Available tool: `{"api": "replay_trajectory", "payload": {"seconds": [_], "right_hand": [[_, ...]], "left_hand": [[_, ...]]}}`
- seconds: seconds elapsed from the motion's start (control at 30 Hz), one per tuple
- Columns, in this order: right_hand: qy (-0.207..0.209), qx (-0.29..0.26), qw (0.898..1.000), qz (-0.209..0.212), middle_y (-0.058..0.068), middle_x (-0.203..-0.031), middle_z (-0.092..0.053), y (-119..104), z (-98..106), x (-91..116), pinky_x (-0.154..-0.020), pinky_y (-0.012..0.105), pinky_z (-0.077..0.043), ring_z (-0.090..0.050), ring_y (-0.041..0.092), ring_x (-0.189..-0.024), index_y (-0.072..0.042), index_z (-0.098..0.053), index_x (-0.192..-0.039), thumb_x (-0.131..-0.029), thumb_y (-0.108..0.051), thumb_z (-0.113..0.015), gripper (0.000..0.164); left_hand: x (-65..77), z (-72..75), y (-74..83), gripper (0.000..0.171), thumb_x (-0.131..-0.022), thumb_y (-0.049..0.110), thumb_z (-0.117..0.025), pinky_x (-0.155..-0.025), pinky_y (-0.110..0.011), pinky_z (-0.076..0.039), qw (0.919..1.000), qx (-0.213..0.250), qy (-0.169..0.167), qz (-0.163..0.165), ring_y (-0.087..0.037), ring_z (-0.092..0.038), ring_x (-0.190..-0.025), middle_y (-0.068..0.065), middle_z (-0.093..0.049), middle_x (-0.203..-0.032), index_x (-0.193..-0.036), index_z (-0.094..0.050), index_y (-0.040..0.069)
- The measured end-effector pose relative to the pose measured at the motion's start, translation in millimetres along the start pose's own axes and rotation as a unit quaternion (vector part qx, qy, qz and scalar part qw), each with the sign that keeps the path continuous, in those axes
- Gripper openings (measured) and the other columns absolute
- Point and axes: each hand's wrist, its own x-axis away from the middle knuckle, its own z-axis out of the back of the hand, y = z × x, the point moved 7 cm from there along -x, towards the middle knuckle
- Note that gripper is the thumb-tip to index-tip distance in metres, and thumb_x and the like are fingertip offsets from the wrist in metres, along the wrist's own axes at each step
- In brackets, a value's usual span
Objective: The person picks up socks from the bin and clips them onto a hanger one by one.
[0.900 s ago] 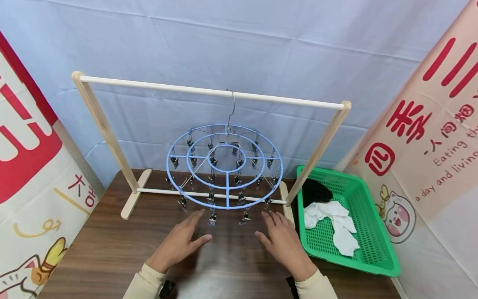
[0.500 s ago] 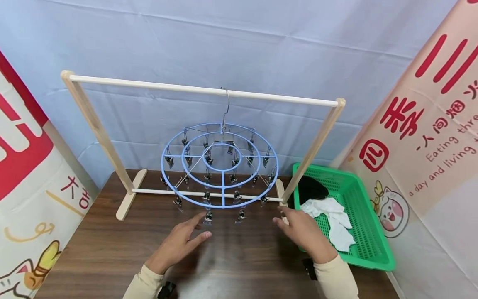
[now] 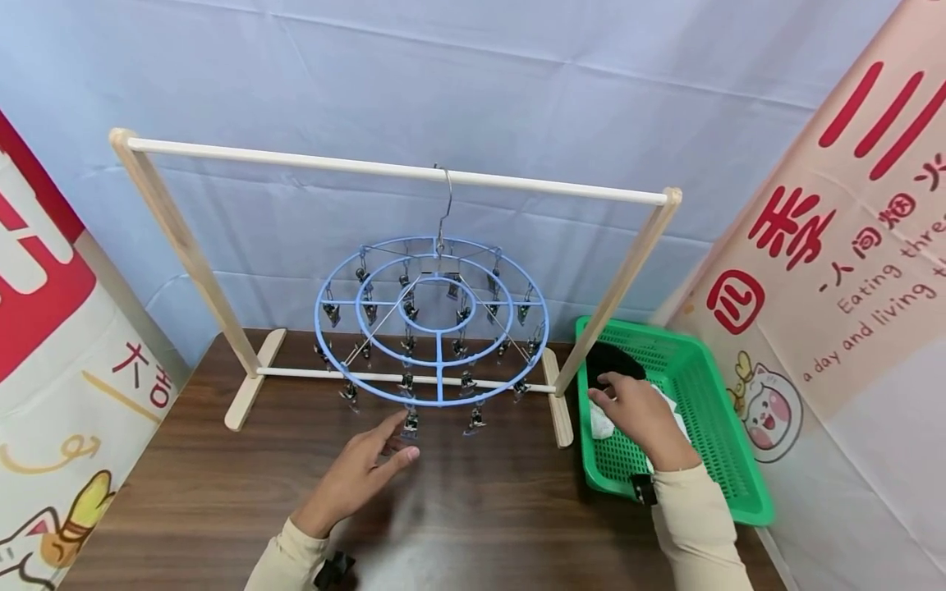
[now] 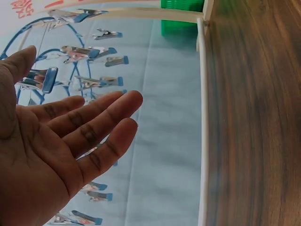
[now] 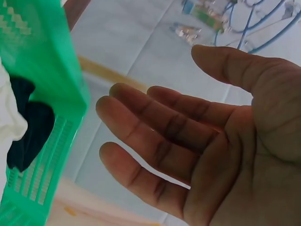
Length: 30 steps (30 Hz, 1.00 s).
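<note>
Far left: a printed banner (image 3: pixel 44 287) in red and white stands beside the pale blue backdrop (image 3: pixel 355 74). Wooden rack (image 3: pixel 296 161) stands on the brown worktop (image 3: pixel 473 509), its left foot (image 3: pixel 254 382) flat on the surface. Left hand (image 3: pixel 355 472), in a cream sleeve (image 3: pixel 284 562), is held over the worktop in front of the hanger; fingers extended and slightly bent, thumb well apart, nothing held. Index fingertip is at a hanging metal clip (image 3: pixel 410 420); contact cannot be determined. Left wrist view shows the palm bare and a clip between thumb and fingers, ungripped. Centre: round blue clip hanger (image 3: pixel 439 361), concentric rings, hung by its metal hook (image 3: pixel 447 201) from the rack's top bar, clips dangling from the rings. Right hand (image 3: pixel 643 414) is over the green basket (image 3: pixel 732 427); fingers loosely bent and parted, thumb apart, nothing held per the right wrist view. Basket sits beside the rack's right foot (image 3: pixel 557 402). Inside it: black cloth (image 3: pixel 609 361) at the rear left corner, white cloth (image 3: pixel 601 423) in front, partly hidden by the hand. Far right: pink banner (image 3: pixel 828 271) with red lettering.
</note>
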Motion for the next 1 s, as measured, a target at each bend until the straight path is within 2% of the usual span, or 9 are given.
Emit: {"api": "replay_trajectory", "payload": {"seconds": [0.07, 0.27, 0.33, 0.43, 0.53, 0.67, 0.87, 1.0], "right_hand": [[-0.001, -0.001, 1.000, 0.000, 0.016, -0.093, -0.069, 5, 4, -6, -0.053, 0.033, -0.046, -0.063, 0.020, -0.071, 0.010, -0.055, -0.126, -0.099, -0.024, -0.056, 0.044], [-0.012, 0.013, 1.000, -0.016, 0.014, -0.079, -0.065, 23, 5, -25, -0.052, 0.033, -0.042, -0.054, 0.017, -0.058, 0.014, -0.052, -0.127, -0.099, -0.021, -0.054, 0.044], [-0.016, 0.023, 0.999, -0.030, 0.018, -0.082, -0.065, 30, 2, -29, -0.052, 0.034, -0.042, -0.054, 0.018, -0.058, 0.014, -0.052, -0.126, -0.099, -0.020, -0.054, 0.043], [-0.010, 0.038, 0.998, -0.048, 0.026, -0.097, -0.065, 40, -1, -33, -0.053, 0.036, -0.044, -0.055, 0.020, -0.059, 0.013, -0.054, -0.124, -0.097, -0.017, -0.056, 0.041], [0.000, 0.044, 0.998, -0.054, 0.030, -0.103, -0.064, 47, -4, -36, -0.053, 0.037, -0.044, -0.056, 0.021, -0.058, 0.013, -0.056, -0.122, -0.096, -0.014, -0.057, 0.037], [0.015, 0.054, 0.997, -0.055, 0.031, -0.108, -0.063, 56, -8, -40, -0.052, 0.040, -0.047, -0.060, 0.026, -0.063, 0.011, -0.060, -0.119, -0.094, -0.012, -0.059, 0.034], [0.005, 0.072, 0.995, -0.066, 0.032, -0.112, -0.061, 68, -13, -46, -0.059, 0.047, -0.052, -0.063, 0.038, -0.078, 0.010, -0.061, -0.119, -0.092, -0.008, -0.059, 0.033], [0.006, 0.073, 0.995, -0.072, 0.033, -0.112, -0.061, 74, -18, -50, -0.053, 0.043, -0.050, -0.063, 0.038, -0.075, 0.011, -0.061, -0.119, -0.088, -0.001, -0.055, 0.033]], "left_hand": [[-0.5, 2.2, 0.7, 0.057, -0.098, 0.032, -0.058, -0.079, -0.036, -0.056, 1.0000, -0.002, 0.001, 0.000, -0.017, -0.066, -0.096, -0.016, -0.063, -0.117, -0.143, -0.040, 0.001], [-1.8, 8.0, 1.9, 0.057, -0.098, 0.033, -0.058, -0.079, -0.032, -0.054, 0.9999, -0.005, 0.008, 0.014, -0.013, -0.065, -0.095, -0.012, -0.063, -0.118, -0.144, -0.041, 0.005], [-1.5, 7.9, 2.4, 0.056, -0.098, 0.033, -0.058, -0.079, -0.032, -0.054, 0.9998, -0.001, 0.006, 0.016, -0.012, -0.065, -0.095, -0.011, -0.063, -0.119, -0.144, -0.041, 0.006], [-0.9, 6.9, 3.3, 0.055, -0.098, 0.032, -0.058, -0.080, -0.032, -0.054, 0.9998, 0.010, 0.005, 0.015, -0.012, -0.065, -0.096, -0.011, -0.063, -0.118, -0.144, -0.042, 0.006], [0.0, 6.4, 4.1, 0.054, -0.098, 0.034, -0.057, -0.081, -0.034, -0.054, 0.9997, 0.014, 0.006, 0.018, -0.015, -0.064, -0.100, -0.011, -0.063, -0.120, -0.144, -0.042, 0.008], [1.1, 5.5, 4.9, 0.054, -0.098, 0.036, -0.056, -0.082, -0.037, -0.053, 0.9994, 0.021, 0.005, 0.028, -0.017, -0.062, -0.105, -0.010, -0.061, -0.123, -0.144, -0.042, 0.011], [1.7, 5.0, 6.9, 0.052, -0.099, 0.033, -0.057, -0.080, -0.034, -0.054, 0.9993, 0.029, 0.005, 0.025, -0.015, -0.062, -0.104, -0.007, -0.062, -0.121, -0.143, -0.043, 0.010], [1.3, 5.3, 8.0, 0.051, -0.099, 0.033, -0.056, -0.078, -0.032, -0.054, 0.9991, 0.037, 0.008, 0.017, -0.014, -0.062, -0.103, -0.006, -0.064, -0.116, -0.142, -0.044, 0.010]]}}
